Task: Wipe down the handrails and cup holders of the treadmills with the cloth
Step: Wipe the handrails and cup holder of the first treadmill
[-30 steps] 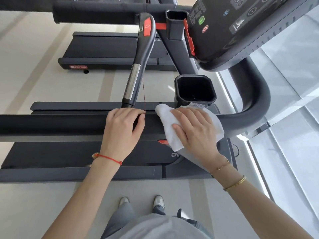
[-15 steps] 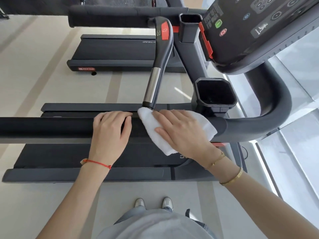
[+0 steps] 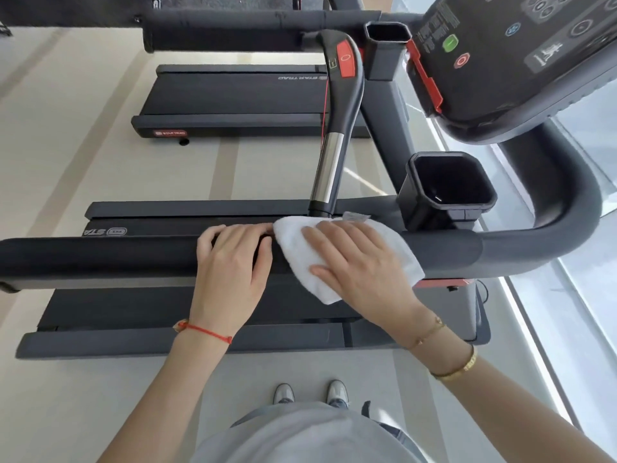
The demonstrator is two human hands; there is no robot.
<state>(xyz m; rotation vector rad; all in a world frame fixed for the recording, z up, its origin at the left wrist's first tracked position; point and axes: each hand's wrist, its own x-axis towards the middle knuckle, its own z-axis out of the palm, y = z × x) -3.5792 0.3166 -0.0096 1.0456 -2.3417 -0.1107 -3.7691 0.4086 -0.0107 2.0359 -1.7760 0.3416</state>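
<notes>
Your right hand (image 3: 360,265), fingers spread flat, has slid the cloth (image 3: 300,248) leftward along the handrail (image 3: 100,259) (cup holder (image 3: 447,192) unwiped) to your gripping left hand (image 3: 230,269)

The far treadmill (image 3: 240,98) carries "STAR TRAC" twice, both seen upside down: in pale letters on the belt deck near its right end, and in white on a red badge (image 3: 169,133) at the left of its rear end cap. On the near treadmill (image 3: 187,225), just left of the handrail, only "STA" beside an oval logo (image 3: 104,232) can be read. The console (image 3: 521,51) print is too small to read.
</notes>
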